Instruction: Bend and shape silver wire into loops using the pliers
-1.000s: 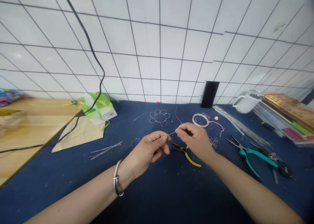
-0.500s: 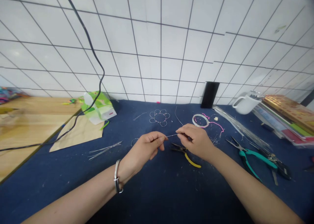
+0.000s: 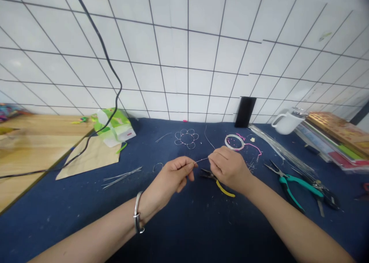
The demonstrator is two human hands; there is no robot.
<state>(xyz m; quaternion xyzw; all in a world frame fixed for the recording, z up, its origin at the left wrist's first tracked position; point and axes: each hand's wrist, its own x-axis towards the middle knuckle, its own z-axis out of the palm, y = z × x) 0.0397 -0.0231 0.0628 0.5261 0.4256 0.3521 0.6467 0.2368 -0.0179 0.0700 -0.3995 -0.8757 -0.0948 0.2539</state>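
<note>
A thin silvery wire [image 3: 202, 160] stretches between my two hands above the dark blue cloth. My left hand [image 3: 179, 171], with a silver bangle at the wrist, pinches one end between thumb and forefinger. Closed around the wire further right is my right hand [image 3: 229, 167], its back turned toward me so the fingertips are mostly hidden. A fine wire end [image 3: 209, 137] curves up behind the right hand. Pliers with a yellow handle [image 3: 224, 189] lie under that hand, partly covered. Beyond the hands rests a flower-shaped wire piece [image 3: 186, 139] with looped petals.
A round dish [image 3: 234, 142] holds small pink beads. Teal-handled pliers [image 3: 300, 181] and a wire bundle [image 3: 279, 148] lie right, near a white mug [image 3: 288, 121] and stacked books [image 3: 331, 140]. Cut wires [image 3: 122, 177] and a beige sheet [image 3: 89, 157] lie left. A black cable [image 3: 108, 55] hangs down.
My right hand has rolled over, so its back now faces up more and its fingers are more hidden. The left hand keeps its pinch. The view has shifted slightly.
</note>
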